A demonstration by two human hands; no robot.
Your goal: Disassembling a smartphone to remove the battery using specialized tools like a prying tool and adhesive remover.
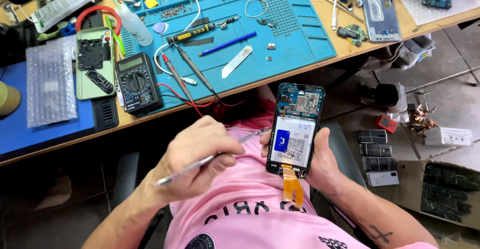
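Note:
My right hand (325, 164) holds an opened smartphone (296, 129) upright over my lap. Its back cover is off, showing a white battery (292, 141), a circuit board at the top and an orange flex cable (292, 186) hanging from the bottom. My left hand (197, 154) grips a thin metal tool (210, 159) like a pen. The tool's tip reaches the phone's left edge beside the battery. I wear a pink shirt (250, 214).
A wooden bench holds a blue work mat (300, 34) with a screwdriver (200, 29), blue pen, white pry tool (236, 61) and small screws. A black multimeter (137, 81) with red and black leads, a green phone shell (95, 61) and bubble wrap (50, 81) lie left. Phone parts lie on the floor at right.

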